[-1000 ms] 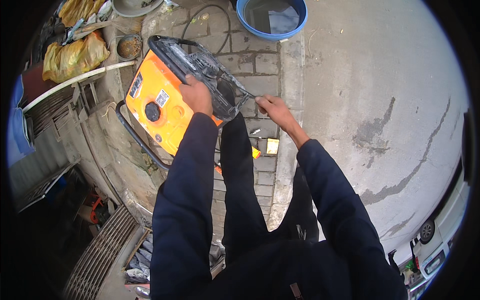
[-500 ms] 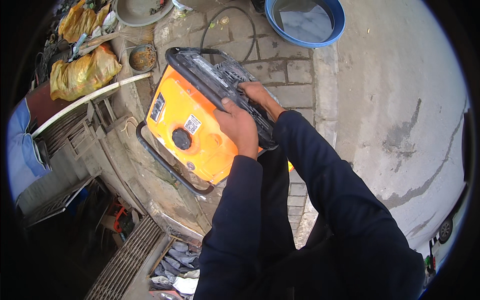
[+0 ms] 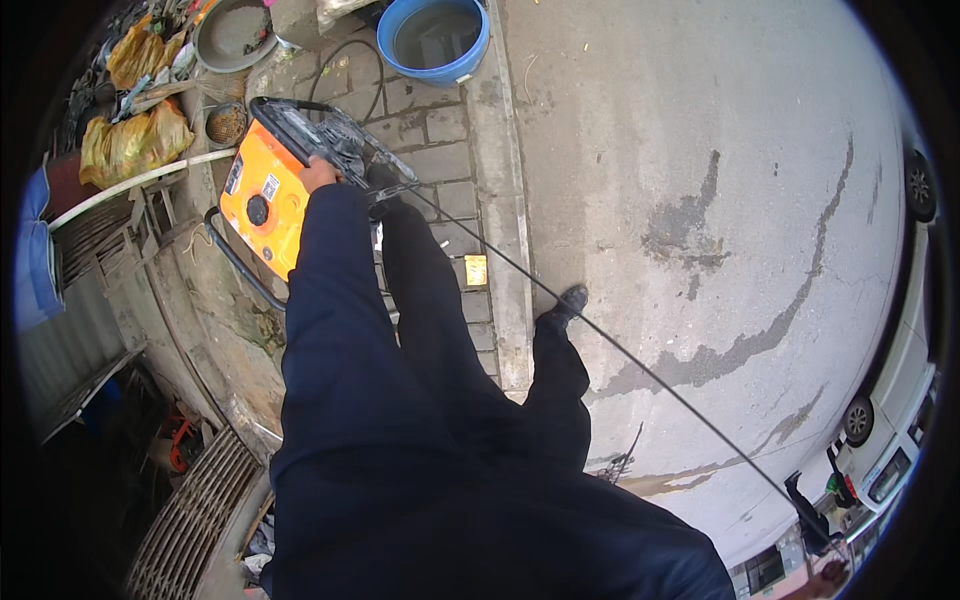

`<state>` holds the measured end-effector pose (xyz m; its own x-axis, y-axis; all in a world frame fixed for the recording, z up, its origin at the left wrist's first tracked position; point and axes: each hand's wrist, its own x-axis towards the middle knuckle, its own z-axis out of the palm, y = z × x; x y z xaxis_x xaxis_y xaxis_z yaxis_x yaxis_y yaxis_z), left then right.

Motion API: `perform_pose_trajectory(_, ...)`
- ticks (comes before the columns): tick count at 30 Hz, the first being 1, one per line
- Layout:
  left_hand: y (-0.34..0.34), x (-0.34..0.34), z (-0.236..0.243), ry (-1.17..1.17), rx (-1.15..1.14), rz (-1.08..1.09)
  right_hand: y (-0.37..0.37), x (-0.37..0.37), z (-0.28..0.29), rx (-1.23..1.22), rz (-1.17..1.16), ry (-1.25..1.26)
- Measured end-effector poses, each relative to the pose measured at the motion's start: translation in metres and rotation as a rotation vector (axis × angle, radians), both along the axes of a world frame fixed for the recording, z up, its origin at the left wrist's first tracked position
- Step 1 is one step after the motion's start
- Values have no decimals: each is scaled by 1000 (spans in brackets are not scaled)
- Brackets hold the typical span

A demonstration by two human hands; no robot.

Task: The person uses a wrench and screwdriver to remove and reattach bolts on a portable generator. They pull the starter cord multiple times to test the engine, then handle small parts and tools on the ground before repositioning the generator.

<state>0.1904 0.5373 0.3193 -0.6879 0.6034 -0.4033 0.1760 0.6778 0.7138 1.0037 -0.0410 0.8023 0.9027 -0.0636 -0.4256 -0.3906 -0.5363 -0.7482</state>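
Note:
An orange portable generator (image 3: 283, 190) with a black tube frame and a black fuel cap (image 3: 257, 210) stands tilted in view at the left. My left hand (image 3: 320, 174) is closed on the frame's black top rail, its fingertips partly hidden. From the generator's dark side a thin starter cord (image 3: 640, 362) runs taut across the view to the lower right. There my right hand (image 3: 828, 578) is closed at the cord's end, far out from the machine; the pull handle cannot be made out. One foot is beside the generator, the other on the road.
A blue tub of water (image 3: 440, 68) stands beyond the generator. Yellow sacks (image 3: 135, 145), a small pail (image 3: 226, 124) and a grey basin (image 3: 232, 35) lie at the far left. A folding metal gate (image 3: 190, 515) is at lower left. White vehicles (image 3: 885, 415) stand along the right.
My right hand has left the generator and swung far to the lower right, drawing the cord out. My left hand has shifted onto the frame rail. The view has turned and moved rightward.

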Motion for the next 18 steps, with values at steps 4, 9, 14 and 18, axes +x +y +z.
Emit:
perform_pose_trajectory(4, -13, -4, -5, 403, -100, -144, 86, -106, -278, 375, 106, 500)
perform_pose_trajectory(9, -27, 25, 19, 654, -146, -186, 299, -348, -482, 225, 1272, 440)
perform_pose_trajectory(14, -26, 41, 36, 673, -212, -181, 473, -526, -531, 140, 1610, 484)
perform_pose_trajectory(18, -27, 39, 31, 594, -142, -201, 542, -642, -602, 20, 1758, 634)
